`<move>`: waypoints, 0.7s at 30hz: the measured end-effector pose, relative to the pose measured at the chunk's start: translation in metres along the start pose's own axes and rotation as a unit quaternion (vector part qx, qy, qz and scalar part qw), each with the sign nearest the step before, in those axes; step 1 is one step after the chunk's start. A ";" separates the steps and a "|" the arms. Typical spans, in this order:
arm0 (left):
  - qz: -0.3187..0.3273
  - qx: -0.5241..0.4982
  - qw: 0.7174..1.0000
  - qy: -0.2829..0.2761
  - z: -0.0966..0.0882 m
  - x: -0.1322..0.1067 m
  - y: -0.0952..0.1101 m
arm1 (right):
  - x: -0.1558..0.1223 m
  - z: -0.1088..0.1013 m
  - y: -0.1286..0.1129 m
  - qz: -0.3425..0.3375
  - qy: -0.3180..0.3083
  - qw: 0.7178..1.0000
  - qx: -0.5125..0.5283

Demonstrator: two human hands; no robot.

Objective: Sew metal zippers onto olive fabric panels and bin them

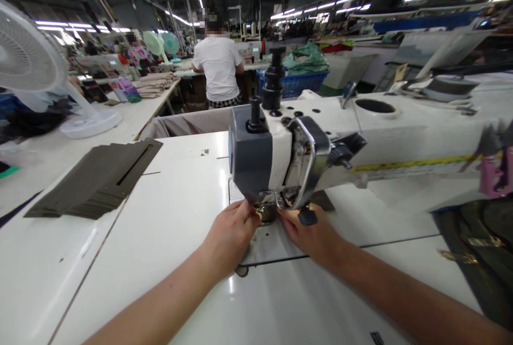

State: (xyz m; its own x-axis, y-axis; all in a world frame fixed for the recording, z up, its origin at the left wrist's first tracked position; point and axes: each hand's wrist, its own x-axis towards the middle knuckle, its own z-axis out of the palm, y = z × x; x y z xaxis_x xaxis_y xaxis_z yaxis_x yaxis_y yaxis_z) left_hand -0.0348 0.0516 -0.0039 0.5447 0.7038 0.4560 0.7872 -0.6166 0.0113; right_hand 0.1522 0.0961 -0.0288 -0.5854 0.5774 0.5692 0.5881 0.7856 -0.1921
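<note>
A white and grey sewing machine [280,147] stands in front of me, its head over the table. My left hand [234,230] is at the left of the needle area, thumb and fingers pinched together. From the other side, my right hand [310,230] reaches under the machine head with its fingertips drawn in close to the needle, partly hidden by the metal guard. Between the fingertips shows a small dark olive piece [267,212], too obscured to name. Behind my right hand lies a flat piece of dark brown-grey material [324,200].
Fanned dark olive fabric panels [92,176] lie on the table at left, near a white fan [90,120]. Pink-handled tools [495,174] hang at right above a dark garment piece with metal fittings [476,243]. A person in a white shirt [220,67] works ahead.
</note>
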 end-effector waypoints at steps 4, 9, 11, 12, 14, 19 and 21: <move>-0.010 -0.004 1.000 0.005 0.002 0.000 -0.001 | 0.000 0.002 0.000 -0.005 0.011 1.000 0.017; -0.009 -0.022 1.000 0.016 0.000 -0.002 -0.005 | 0.001 -0.014 0.009 0.020 -0.033 0.999 -0.016; -0.003 -0.025 0.999 0.027 -0.006 -0.003 0.002 | -0.003 -0.027 0.012 0.060 -0.051 0.989 -0.124; 0.003 -0.028 0.999 0.033 -0.011 -0.004 0.008 | -0.007 -0.034 0.011 0.074 -0.068 0.980 -0.170; 0.023 -0.035 0.999 0.030 -0.019 -0.006 0.026 | -0.020 -0.045 -0.002 0.065 -0.108 0.974 -0.186; 0.109 -0.098 0.988 -0.048 -0.022 -0.012 0.063 | -0.076 -0.062 -0.064 0.053 -0.105 0.990 0.072; 0.071 -0.190 0.978 -0.044 -0.020 -0.014 0.065 | -0.095 -0.068 -0.081 0.131 -0.146 0.962 0.192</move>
State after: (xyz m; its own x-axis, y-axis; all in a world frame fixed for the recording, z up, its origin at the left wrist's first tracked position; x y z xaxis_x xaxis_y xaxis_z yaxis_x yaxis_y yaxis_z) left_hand 0.0028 -0.0055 0.0081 0.6770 0.6191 0.3980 0.5464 -0.7850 0.2918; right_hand 0.1981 -0.0371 -0.0130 -0.6096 0.7606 0.2232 0.5198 0.5961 -0.6119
